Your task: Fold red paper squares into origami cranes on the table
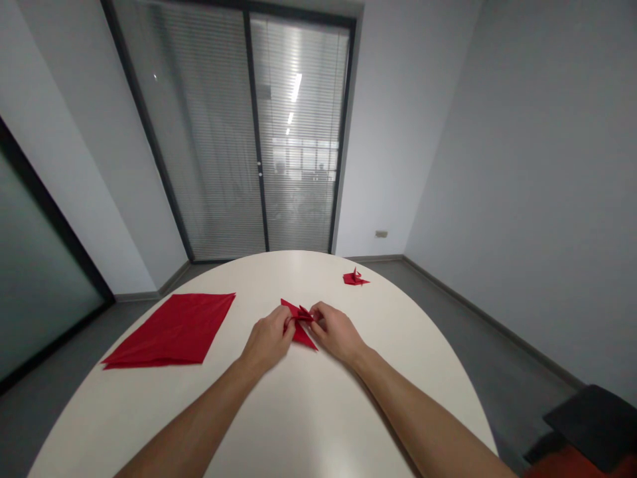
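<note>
Over the middle of the table, a small piece of folded red paper [302, 335] is held between my two hands, its pointed corners sticking out above and below the fingers. My left hand [269, 337] pinches its left side with thumb and fingers. At the right side, the fingers of my right hand [339, 330] close on a narrow folded part. My fingertips partly cover the folds, so its full shape is hidden.
A stack of red paper sheets [174, 328] lies on the round white table [298, 411], at the left. Farther back on the right sits a small red origami crane [355, 279]. A dark chair [594, 425] stands beyond the table's right edge.
</note>
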Tool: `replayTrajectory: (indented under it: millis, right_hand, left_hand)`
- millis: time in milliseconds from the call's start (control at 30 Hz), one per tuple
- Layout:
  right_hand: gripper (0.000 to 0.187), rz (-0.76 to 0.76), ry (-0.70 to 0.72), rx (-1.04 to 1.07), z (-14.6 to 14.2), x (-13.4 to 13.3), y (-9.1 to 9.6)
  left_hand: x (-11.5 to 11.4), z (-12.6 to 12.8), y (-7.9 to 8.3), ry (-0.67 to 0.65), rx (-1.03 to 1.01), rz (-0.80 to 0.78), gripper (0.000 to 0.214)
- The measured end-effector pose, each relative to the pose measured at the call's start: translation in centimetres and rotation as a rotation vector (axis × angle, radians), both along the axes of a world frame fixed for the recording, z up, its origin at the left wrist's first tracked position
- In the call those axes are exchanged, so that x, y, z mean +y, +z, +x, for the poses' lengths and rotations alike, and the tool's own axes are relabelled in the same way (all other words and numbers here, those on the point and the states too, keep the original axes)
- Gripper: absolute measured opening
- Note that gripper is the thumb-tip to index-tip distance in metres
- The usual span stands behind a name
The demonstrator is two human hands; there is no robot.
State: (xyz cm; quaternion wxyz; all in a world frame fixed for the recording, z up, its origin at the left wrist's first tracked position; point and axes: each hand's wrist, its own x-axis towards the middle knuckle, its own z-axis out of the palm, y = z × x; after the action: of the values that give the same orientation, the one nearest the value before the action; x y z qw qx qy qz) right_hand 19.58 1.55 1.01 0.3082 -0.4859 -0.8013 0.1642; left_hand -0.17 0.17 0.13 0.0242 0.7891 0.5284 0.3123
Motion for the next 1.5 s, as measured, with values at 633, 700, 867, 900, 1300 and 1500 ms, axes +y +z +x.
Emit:
replayTrajectory:
  millis: [633,700,867,900,1300,1500]
  right_hand:
    - [0.016,-0.004,-0.048,-0.013,-0.3,-0.7,0.9]
    - [0.015,0.002,-0.059,-0.026,-0.3,-0.7,0.8]
    - [0.011,0.021,-0.063,-0.074,-0.2,-0.7,0.7]
    - [0.012,0.024,-0.061,-0.077,-0.1,-0.7,0.8]
    - [0.007,0.142,-0.007,0.011,-0.1,-0.9,1.4]
    - [0.016,0.185,-0.028,0.036,-0.1,-1.0,1.6]
  left_hand:
    - [-0.3,0.1,0.5,0.028,0.059,-0.025,0.009]
    - [-0.3,0.1,0.5,0.041,0.064,-0.031,0.011]
    - [-0.4,0.2,0.6,0.099,0.089,-0.053,0.013]
    - [-0.4,0.3,0.6,0.113,0.099,-0.054,0.013]
    - [-0.6,0.2,1.0,0.098,0.142,-0.054,0.011]
    - [-0.7,0.3,1.2,0.101,0.149,-0.063,0.012]
